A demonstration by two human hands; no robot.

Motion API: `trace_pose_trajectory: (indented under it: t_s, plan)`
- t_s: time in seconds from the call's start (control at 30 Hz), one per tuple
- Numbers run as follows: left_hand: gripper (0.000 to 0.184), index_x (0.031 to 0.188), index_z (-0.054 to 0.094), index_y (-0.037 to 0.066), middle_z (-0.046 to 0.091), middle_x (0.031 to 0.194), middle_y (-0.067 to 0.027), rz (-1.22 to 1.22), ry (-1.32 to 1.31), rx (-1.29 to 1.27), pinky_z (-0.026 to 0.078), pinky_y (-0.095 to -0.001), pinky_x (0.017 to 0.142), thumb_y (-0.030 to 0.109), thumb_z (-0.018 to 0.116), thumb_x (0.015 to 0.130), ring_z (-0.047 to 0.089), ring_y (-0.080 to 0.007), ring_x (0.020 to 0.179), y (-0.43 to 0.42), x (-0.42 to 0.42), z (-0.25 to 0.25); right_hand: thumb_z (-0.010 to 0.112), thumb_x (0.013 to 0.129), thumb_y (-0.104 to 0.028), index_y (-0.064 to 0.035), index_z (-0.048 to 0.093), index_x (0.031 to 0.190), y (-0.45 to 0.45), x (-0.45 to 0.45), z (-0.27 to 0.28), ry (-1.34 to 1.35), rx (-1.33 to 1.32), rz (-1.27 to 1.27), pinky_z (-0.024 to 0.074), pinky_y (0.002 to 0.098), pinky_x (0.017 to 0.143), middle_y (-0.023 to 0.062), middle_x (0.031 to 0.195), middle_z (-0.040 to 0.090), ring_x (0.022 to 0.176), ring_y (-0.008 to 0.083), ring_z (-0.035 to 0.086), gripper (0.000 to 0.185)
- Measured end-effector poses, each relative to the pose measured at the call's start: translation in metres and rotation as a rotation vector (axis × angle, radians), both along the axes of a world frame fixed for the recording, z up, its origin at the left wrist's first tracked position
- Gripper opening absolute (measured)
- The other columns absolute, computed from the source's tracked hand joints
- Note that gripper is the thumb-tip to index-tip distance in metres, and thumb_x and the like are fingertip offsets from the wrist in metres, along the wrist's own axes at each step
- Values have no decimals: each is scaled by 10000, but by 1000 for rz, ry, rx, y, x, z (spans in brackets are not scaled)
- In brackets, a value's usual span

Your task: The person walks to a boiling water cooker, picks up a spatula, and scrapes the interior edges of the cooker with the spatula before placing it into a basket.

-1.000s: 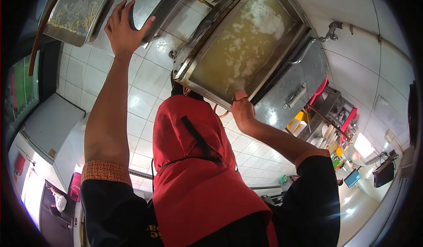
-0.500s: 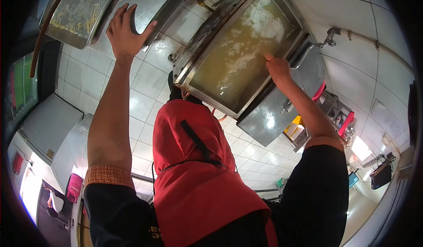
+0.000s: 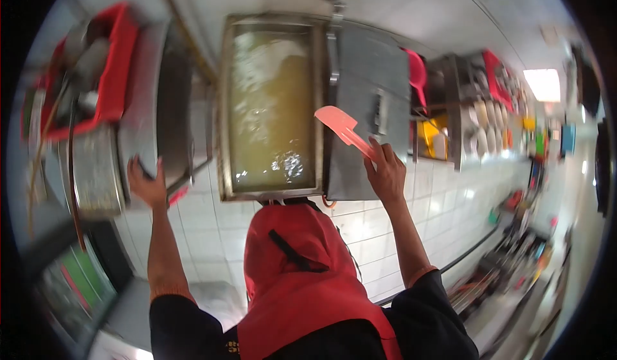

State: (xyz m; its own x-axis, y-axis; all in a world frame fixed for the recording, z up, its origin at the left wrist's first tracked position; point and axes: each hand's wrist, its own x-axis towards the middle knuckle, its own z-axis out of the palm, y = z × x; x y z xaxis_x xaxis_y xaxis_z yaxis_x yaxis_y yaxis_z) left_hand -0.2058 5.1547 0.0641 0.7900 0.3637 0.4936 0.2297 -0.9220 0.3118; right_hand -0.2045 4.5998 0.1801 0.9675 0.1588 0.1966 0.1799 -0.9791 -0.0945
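Note:
My right hand [image 3: 387, 172] is closed around the handle of a pink spatula [image 3: 337, 121]. The spatula's blade is above the right rim of a rectangular metal vat [image 3: 225, 122]. Cloudy yellowish liquid [image 3: 273, 103] with white foam and bright reflections fills the vat. Over to the left, my left hand [image 3: 149, 185] has its fingers spread at the front of a steel counter [image 3: 143, 103]. Whether it touches the metal, I cannot tell. It holds nothing that I can see.
A red crate [image 3: 119, 71] of bowls stands at the far left, behind a metal tray [image 3: 95, 174]. Right of the vat is a grey metal surface [image 3: 363, 58] with a handle. Farther right, a rack holds stacked cups [image 3: 491, 125] beside a yellow container [image 3: 429, 135].
My right hand has come up out of the vat's liquid and moved right, bringing the pink spatula into sight. The view has turned, and the red crate now shows at left.

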Motion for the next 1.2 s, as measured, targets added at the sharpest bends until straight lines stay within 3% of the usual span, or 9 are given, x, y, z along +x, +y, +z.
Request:
trace_pose_trajectory:
  t_s: [0.3,0.47,0.57,0.63,0.7,0.87,0.93,1.07,1.2]
  plan:
    - [626,1267,564,54,572,1282,-159,15,156,190,440,-458,982,512,676,856,547,-371,1166,10,-5,-32,457,990,-80,1,551,1156,-235,-127,-61,-355,305,-659,479,372,624,174,812,585,692,331,599,208]
    - [636,1321,522,82,544,1324,-145,98,267,211,429,-467,991,541,614,891,525,-370,1193,13,-3,-46,438,1006,-83,-11,503,1233,-292,-148,-216,-406,512,-848,477,348,687,131,823,547,722,261,568,246]
    - [636,1344,493,51,538,1318,-175,69,275,183,412,-473,1010,504,604,913,511,-384,1206,26,-6,-54,425,1007,-94,-17,464,1257,-281,-152,-314,-263,527,-997,472,368,727,156,880,564,756,283,574,265]
    - [644,1348,475,4,527,1314,-210,25,275,169,398,-460,1029,464,616,920,502,-380,1222,18,-8,-50,400,1029,-260,-18,452,1243,-286,-195,-419,352,725,-1152,456,372,702,164,865,555,759,260,561,327]
    - [635,1331,478,-45,513,1315,-231,-5,244,106,353,-434,1068,408,644,918,484,-350,1239,10,-8,-46,373,1027,-334,-24,450,1242,-263,-205,-433,375,792,-1134,443,369,669,150,849,548,748,245,553,385]
    - [634,1326,499,10,542,1308,-195,-34,130,43,399,-441,1021,424,674,878,510,-371,1215,13,-6,-44,303,1023,-519,-40,445,1241,-246,-233,-345,-220,1175,-965,411,362,589,117,808,530,720,206,533,545]
    - [574,1320,510,40,533,1332,-162,22,185,124,367,-450,1029,419,641,909,479,-364,1253,-4,-5,-27,322,1046,-423,-27,447,1252,-249,-228,-260,-162,627,-1185,407,354,575,73,716,482,671,153,490,463]
    - [606,1338,501,87,486,1389,-122,119,181,24,297,-480,1055,463,640,883,428,-327,1305,-5,-5,-20,454,1008,-112,-11,536,1235,-195,-150,-117,-265,313,-623,449,292,600,85,868,614,755,165,579,262]
    - [628,1343,505,109,462,1414,-103,161,185,-61,256,-465,1074,479,655,858,391,-301,1337,0,-7,-11,563,920,-40,-78,611,1217,-67,18,-24,-127,135,33,508,365,677,132,1003,646,861,273,644,303]
